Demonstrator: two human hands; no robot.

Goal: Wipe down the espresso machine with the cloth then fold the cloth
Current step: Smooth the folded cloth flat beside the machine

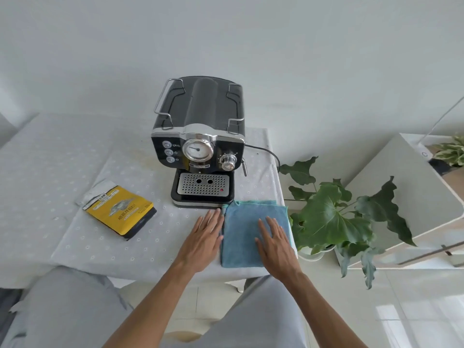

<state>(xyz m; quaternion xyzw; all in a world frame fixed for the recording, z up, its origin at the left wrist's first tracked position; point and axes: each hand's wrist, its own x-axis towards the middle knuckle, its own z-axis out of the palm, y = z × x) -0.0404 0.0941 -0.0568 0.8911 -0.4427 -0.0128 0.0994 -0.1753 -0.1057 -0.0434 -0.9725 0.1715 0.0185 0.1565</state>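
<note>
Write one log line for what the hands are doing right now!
step: folding cloth | blue cloth: flat, before espresso machine | right hand: flat on cloth | left hand: flat at its left edge

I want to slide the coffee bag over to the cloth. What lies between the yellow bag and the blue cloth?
In the head view, only the left hand, flat on the tablecloth at the cloth's left edge. Otherwise the stretch from the bag is bare.

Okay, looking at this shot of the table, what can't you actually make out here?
All in the head view:
- Cloth: part under the right hand; fold count unclear.
- Espresso machine: back and sides face away; button icons too small.
- Yellow bag: small print blurred.
- Power cord: drops behind the table edge.
- Left hand: palm side hidden.
</note>
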